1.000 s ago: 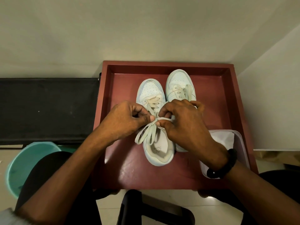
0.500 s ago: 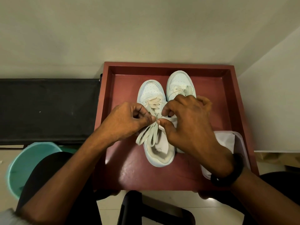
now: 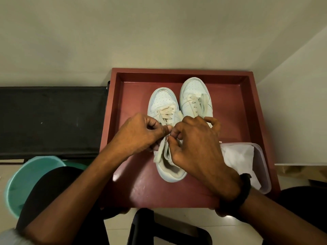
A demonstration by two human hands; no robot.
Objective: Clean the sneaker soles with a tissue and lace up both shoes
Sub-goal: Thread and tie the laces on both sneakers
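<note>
Sneakers, a pale pair, stand side by side in the red tray (image 3: 177, 73) with their toes pointing away from me. The nearer sneaker (image 3: 163, 101) is on my left and the farther sneaker (image 3: 193, 88) touches it on the right, set a little further up the tray. Both of my hands meet over the throat of the nearer one. My left hand (image 3: 139, 135) is curled, its thumb (image 3: 167, 129) pressed to the forefinger and pinching the lace (image 3: 160, 152). My right hand (image 3: 196, 144) pinches the same lace just beside it, thumb and forefinger tips closed together, the other fingers bent over the farther sneaker's side. Below the pinch, flat strands of lace hang down across the tongue toward the heel opening, lying between my two hands. The farther sneaker's own lace ends (image 3: 203, 103) lie loose over its upper. Near my right wrist, which wears a black band (image 3: 238, 193), a clear container (image 3: 265, 167) in the tray's corner holds a white tissue (image 3: 237, 156). A teal bucket (image 3: 30, 175) stands on the floor to my left.
</note>
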